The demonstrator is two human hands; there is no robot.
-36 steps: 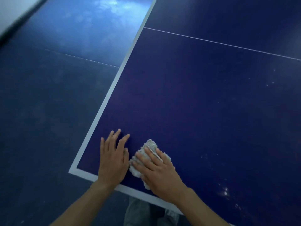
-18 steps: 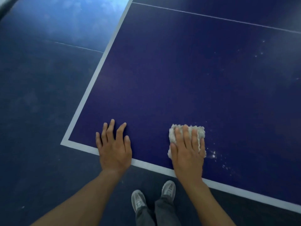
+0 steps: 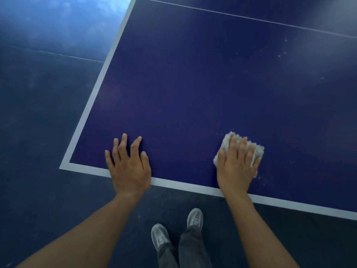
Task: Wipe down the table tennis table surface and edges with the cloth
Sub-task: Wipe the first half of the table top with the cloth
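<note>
A dark blue worktop point(image 3: 193, 93) with white edge lines fills the scene. The left hand point(image 3: 128, 167) lies flat, fingers spread, near its corner. The right hand point(image 3: 236, 167) presses a small white cloth point(image 3: 257, 151) flat beside the near edge.

dark blue floor point(image 3: 38, 113), grey sneakers point(image 3: 195, 219), grey trousers point(image 3: 193, 250)
</note>
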